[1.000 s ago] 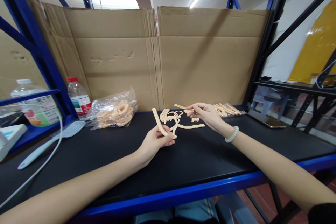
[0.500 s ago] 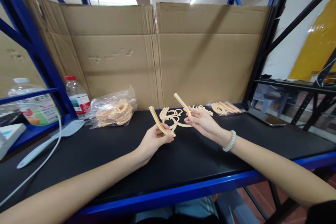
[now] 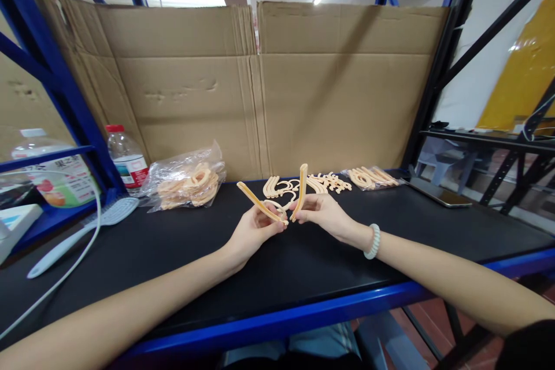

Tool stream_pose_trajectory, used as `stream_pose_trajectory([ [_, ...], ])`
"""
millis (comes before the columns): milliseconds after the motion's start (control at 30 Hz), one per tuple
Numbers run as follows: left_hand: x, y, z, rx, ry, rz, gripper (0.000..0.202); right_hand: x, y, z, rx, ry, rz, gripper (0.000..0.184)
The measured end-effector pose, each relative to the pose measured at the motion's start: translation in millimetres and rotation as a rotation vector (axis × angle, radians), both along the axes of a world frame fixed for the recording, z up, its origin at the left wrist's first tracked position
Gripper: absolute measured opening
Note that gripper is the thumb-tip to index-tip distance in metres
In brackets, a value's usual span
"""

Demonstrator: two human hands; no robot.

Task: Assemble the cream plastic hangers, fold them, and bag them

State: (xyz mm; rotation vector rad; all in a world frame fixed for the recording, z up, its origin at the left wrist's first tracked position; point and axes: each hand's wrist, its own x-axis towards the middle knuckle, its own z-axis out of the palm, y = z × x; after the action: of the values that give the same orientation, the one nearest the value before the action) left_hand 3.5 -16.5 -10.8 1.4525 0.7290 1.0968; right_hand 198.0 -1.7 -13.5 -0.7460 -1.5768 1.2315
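Observation:
My left hand [image 3: 252, 232] is closed on a beige curved plastic strip [image 3: 256, 202] that slants up to the left. My right hand [image 3: 323, 215], with a white bead bracelet at the wrist, pinches a second beige strip [image 3: 300, 189] held nearly upright. The lower ends of the two strips meet between my hands, just above the black shelf top [image 3: 173, 260]. Behind my hands lie several loose beige curved pieces [image 3: 281, 187] and a row of small beige parts [image 3: 333, 182].
A clear bag of beige rings [image 3: 187, 180] lies at the left, with a water bottle [image 3: 127, 158] and a white brush [image 3: 82, 233] beyond it. Another bag of beige parts [image 3: 370, 177] and a phone [image 3: 440, 196] lie at the right. Cardboard sheets [image 3: 329, 87] wall the back.
My right hand lifted a strip from the pile and brought it left and nearer, standing it upright against the end of the left hand's strip. The left hand tilted its strip lower.

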Motion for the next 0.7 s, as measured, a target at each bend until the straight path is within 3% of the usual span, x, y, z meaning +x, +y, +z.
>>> stream_pose_trajectory([
  [200,0.0,0.0,-1.7,0.026,0.023,-0.023,0.031,-2.5,-3.1,2.9,0.006,-0.027,-0.006,0.028],
  [533,0.4,-1.4,-1.8,0.011,0.017,-0.024,0.034,-4.5,-5.7,3.6,0.095,-0.061,0.052,0.014],
  [700,0.8,-1.6,-0.5,0.025,0.027,-0.026,0.032,-3.5,-5.7,4.2,0.081,-0.065,0.043,0.019],
])
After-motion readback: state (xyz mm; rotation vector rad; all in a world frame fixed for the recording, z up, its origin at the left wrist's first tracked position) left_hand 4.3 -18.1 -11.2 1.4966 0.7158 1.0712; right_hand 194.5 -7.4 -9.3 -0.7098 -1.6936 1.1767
